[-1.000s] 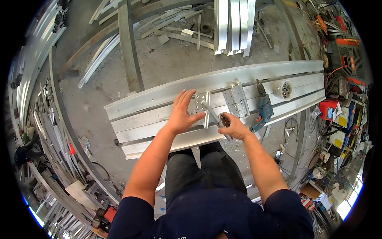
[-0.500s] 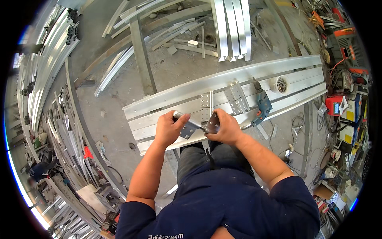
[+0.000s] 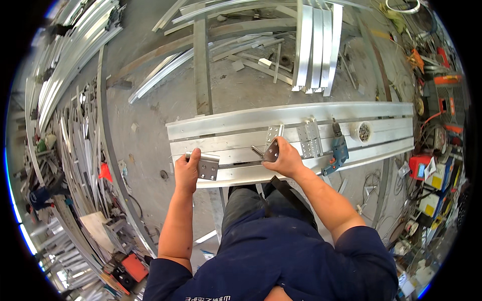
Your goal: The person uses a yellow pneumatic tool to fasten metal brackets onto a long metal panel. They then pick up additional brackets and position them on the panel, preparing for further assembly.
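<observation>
Long aluminium profiles (image 3: 351, 113) lie side by side across the view in front of me. My left hand (image 3: 188, 170) grips a silver metal hinge (image 3: 208, 167) against the near profile, close to its left end. My right hand (image 3: 285, 158) holds a second hinge (image 3: 271, 150) on the profiles, further right. Another hinge (image 3: 272, 134) lies just beyond my right hand, and a pair of hinges (image 3: 309, 138) lies to its right.
A blue power drill (image 3: 338, 153) lies on the profiles right of my right hand, beside a white tub of screws (image 3: 362, 131). Aluminium bars (image 3: 316, 45) and offcuts cover the concrete floor beyond. Stacked profiles (image 3: 75, 145) line the left; tools and boxes (image 3: 432, 175) crowd the right.
My hands have parted. The left hand has carried one hinge left toward the end of the profiles, while the right stays near the middle with the other hinge. The view has swung left.
</observation>
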### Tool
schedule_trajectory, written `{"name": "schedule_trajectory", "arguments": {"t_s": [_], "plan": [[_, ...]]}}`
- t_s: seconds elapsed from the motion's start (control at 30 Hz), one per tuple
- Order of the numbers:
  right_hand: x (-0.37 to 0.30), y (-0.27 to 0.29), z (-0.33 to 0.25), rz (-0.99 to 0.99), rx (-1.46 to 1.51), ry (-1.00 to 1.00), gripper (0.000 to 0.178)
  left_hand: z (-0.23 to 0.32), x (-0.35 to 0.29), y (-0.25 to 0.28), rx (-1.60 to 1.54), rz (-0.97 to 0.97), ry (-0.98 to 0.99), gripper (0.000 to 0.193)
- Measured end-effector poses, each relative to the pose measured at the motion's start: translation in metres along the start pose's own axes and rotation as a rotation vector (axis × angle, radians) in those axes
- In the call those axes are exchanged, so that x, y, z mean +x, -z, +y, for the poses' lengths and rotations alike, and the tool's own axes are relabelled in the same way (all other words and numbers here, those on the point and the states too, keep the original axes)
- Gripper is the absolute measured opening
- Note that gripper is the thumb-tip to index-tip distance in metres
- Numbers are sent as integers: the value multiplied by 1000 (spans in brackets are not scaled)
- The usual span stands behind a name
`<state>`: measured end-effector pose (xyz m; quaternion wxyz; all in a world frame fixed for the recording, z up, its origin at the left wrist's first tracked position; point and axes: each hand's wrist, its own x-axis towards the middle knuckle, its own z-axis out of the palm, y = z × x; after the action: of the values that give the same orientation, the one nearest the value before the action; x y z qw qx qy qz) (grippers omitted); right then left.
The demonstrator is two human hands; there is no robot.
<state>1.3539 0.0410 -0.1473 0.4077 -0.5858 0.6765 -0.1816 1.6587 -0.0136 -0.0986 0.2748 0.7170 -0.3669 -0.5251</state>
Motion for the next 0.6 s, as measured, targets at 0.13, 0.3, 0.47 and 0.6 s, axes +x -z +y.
{"name": "schedule_trajectory", "arguments": {"t_s": [0.13, 0.3, 0.47, 0.6], "plan": [[41, -34, 14, -42, -101, 1, 77, -55, 10, 24, -270, 22, 226, 35], [102, -89, 23, -1, -228, 156, 71, -109, 16, 43, -475, 29, 279, 34], [155, -137, 19, -72, -317, 169, 68, -129, 11, 56, -427, 51, 360, 30], [182, -177, 21, -42, -303, 211, 69, -145, 5, 66, -299, 71, 406, 29]]}}
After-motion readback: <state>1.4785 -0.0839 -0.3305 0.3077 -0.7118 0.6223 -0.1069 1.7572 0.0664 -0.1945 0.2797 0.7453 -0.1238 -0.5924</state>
